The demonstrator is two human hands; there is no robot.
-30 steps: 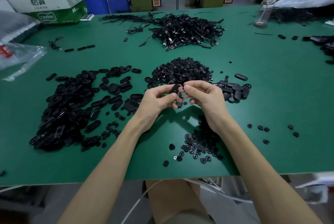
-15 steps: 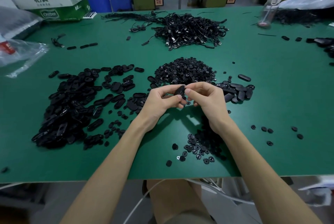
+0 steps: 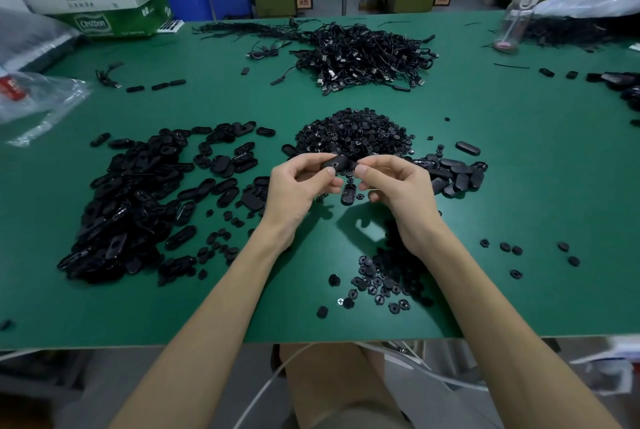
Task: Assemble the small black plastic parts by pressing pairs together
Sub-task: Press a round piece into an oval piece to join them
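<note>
Between the two raised hands the oval piece (image 3: 337,162) has turned from a steeper tilt to lie nearly level, its inner face with a small hole now towards the camera, while the hands themselves have hardly shifted. Everything sits on a green table (image 3: 519,186) that fills the view. On its left side spreads a wide heap of black oval shells (image 3: 131,207), and at the far middle lies a tangle of black cables (image 3: 360,54). A cardboard box (image 3: 104,3) stands at the far left corner, with a clear plastic bag (image 3: 38,99) near it at the left edge. Just beyond the hands rises a mound of small round parts (image 3: 356,134), and to its right lies a smaller cluster of oval pieces (image 3: 457,176). Near the front edge, under the right forearm, is a scatter of round buttons (image 3: 381,283). A clear bottle (image 3: 517,13) stands far right. The left hand (image 3: 298,193) pinches the oval piece's left end between thumb and forefinger, its other fingers curled beneath. The right hand (image 3: 401,193) pinches at the right end in the same way; whether a small round part sits under its fingertips cannot be told. The piece is held above the table's middle, clear of the surface. Below it one single oval shell (image 3: 348,194) lies on the table between the hands.
</note>
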